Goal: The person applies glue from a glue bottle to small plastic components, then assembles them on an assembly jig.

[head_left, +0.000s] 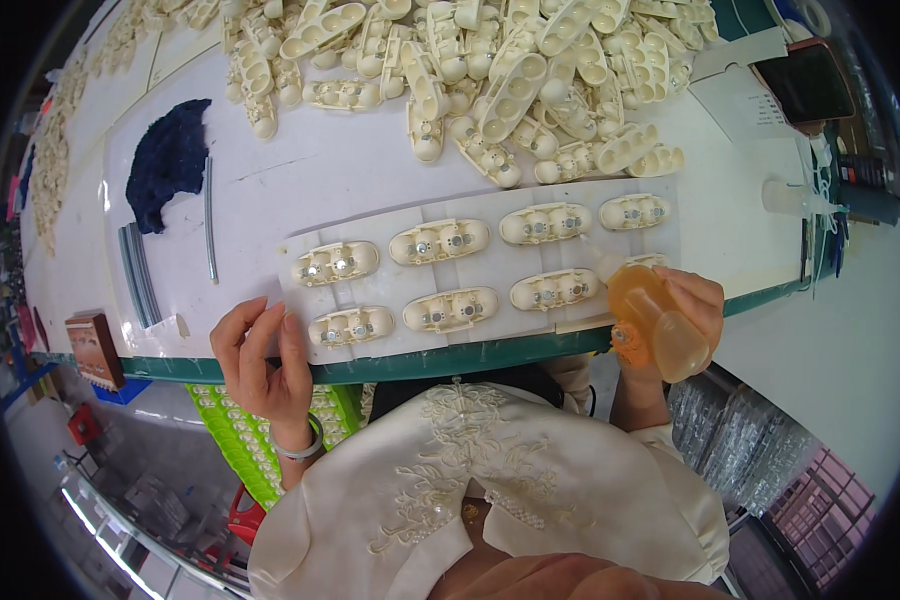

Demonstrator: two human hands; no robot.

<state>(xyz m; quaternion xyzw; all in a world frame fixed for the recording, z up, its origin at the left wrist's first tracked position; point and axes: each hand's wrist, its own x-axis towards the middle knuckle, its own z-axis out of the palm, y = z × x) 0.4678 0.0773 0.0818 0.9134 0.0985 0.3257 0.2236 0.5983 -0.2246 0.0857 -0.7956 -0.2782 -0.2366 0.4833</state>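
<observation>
My right hand [692,312] is wrapped round an amber squeeze bottle [642,300], which is tilted with its thin nozzle pointing to the far left. Its tip is near the right end of a cream oval plastic piece [545,224] in the far row. An orange lump sits on the bottle's side. Two rows of these cream pieces, each with small silvery discs, lie on a white board [360,223]; the bottle partly covers one at the near right. At the board's left edge rests my left hand [263,358], its fingers apart and holding nothing.
A heap of loose cream plastic parts [530,75] covers the table's far side. To the left lie a dark blue cloth [167,165] and grey rods [138,275]. A phone [806,82] and a translucent bottle [785,198] are at right. A green tray [232,430] stands below the table edge.
</observation>
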